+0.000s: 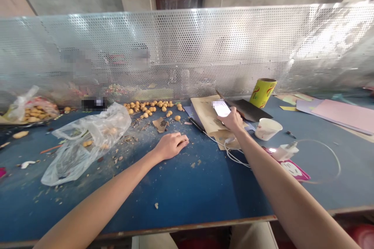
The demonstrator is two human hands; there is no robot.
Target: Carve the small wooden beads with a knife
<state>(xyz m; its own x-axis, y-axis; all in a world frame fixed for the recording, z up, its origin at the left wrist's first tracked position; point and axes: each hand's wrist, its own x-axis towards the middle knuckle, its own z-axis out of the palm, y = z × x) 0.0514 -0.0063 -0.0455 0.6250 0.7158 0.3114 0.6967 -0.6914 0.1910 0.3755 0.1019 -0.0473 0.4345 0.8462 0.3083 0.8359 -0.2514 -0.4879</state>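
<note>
Left forearm and right forearm open our entry, reaching over the near edge of a blue workbench. We record the left hand resting empty on the top, fingers together, beside scattered wood chips, and the right hand clamped on a smartphone, screen lit, above a kraft paper envelope. We also log a clear plastic bag, round tan beads and a yellow patterned cup.

No readable text, phone screen blurred
</note>
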